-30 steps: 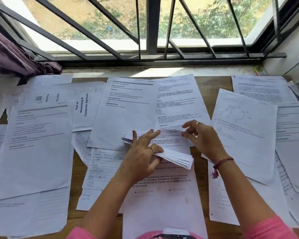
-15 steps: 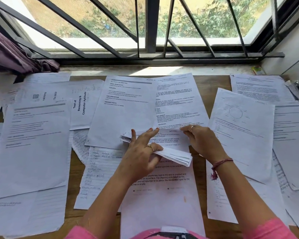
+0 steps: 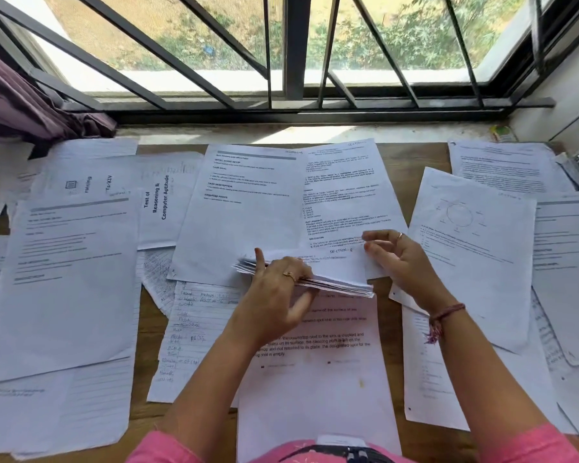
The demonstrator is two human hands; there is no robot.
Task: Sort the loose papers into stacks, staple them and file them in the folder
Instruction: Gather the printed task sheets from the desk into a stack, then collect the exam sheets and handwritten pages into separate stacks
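Note:
A thick stack of white papers is held a little above the wooden desk at its middle. My left hand grips the stack's near left side, thumb under, fingers on top. My right hand is at the stack's right end, fingertips pinching the edge of the top sheet, which reads "SECTION". Loose printed and handwritten sheets cover the desk, among them a large printed page behind the stack and a sheet with a circle diagram to the right. No stapler or folder can be made out.
A barred window and sill run along the desk's far edge. A dark purple curtain hangs at far left. A wall and a small packaged item are at far right. Paper piles fill the left side.
My right hand slid rightward along the top sheet's far edge to the stack's right end. The left hand kept its grip on the stack. The view shifted slightly.

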